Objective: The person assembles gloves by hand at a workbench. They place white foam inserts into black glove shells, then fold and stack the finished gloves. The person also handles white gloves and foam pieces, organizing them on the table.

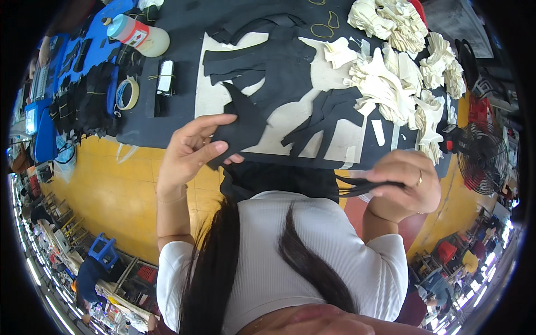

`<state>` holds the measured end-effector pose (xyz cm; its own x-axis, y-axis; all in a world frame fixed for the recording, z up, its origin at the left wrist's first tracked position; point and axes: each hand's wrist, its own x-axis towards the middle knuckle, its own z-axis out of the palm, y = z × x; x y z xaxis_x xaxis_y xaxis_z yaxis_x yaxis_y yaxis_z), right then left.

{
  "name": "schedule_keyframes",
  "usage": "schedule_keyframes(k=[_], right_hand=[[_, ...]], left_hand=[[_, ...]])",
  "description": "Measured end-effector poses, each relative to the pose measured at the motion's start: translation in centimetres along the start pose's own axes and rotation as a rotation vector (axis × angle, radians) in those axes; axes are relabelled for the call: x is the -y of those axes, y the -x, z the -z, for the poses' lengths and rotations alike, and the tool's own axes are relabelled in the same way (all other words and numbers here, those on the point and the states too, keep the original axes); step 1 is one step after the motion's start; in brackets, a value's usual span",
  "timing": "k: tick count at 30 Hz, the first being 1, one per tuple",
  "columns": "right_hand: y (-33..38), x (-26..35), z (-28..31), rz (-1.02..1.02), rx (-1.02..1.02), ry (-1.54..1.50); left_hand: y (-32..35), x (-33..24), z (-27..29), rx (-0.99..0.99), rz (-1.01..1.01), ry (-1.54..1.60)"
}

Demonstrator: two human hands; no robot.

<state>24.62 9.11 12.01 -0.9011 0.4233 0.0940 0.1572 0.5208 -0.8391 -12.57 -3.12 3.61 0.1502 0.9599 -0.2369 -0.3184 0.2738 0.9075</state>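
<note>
My left hand (196, 144) pinches a dark cut fabric piece (244, 125) between thumb and fingers, at the near edge of the table. The piece stands partly over a pale board (293, 120), where more dark cut pieces (287, 67) lie spread and overlapping. Off to the right, just in front of the table edge, my right hand (406, 181) is closed round several thin dark fabric strips (352, 185). Their loose ends point left toward my body. A ring sits on one finger of that hand.
Bundles of cream fabric pieces (385, 84) heap up at the table's right. At the left are a plastic bottle (139, 36), a tape roll (127, 94) and bundled dark pieces (92, 97). Rubber bands (325, 27) lie at the far side. A black fan (481, 157) stands right.
</note>
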Motion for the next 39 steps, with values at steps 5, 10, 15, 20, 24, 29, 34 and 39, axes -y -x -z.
schedule_keyframes(k=[5,10,15,20,24,29,34,39], right_hand=[[-2.9,-5.7,-2.8,-0.351,-0.172,0.058],[-5.7,-7.4,-6.4,-0.27,-0.523,0.542],[-7.6,-4.0,-9.3,-0.236,-0.406,-0.126],[-8.5,-2.5,-10.8,-0.173,-0.513,0.205],[-8.5,-2.3,-11.1,0.045,-0.602,0.254],[-9.5,-2.8,-11.4,-0.029,-0.659,0.056],[-9.8,-2.9,-12.1,0.018,-0.632,0.091],[-9.8,-3.1,-13.3,0.175,-0.702,0.092]], left_hand=[[-0.2,0.3,-0.9,0.056,-0.002,-0.086],[-0.4,1.2,-1.8,0.093,-0.163,-0.092],[-0.7,1.6,-2.8,0.018,-0.123,-0.127],[-0.9,1.1,-2.9,-0.019,-0.209,-0.418],[-0.8,1.1,-3.4,-0.06,-0.134,-0.372],[-1.3,1.5,-2.8,0.0,-0.432,-0.763],[-0.5,1.5,-2.2,0.033,-0.307,-0.824],[-0.5,1.6,-2.4,0.031,-0.393,-0.701]])
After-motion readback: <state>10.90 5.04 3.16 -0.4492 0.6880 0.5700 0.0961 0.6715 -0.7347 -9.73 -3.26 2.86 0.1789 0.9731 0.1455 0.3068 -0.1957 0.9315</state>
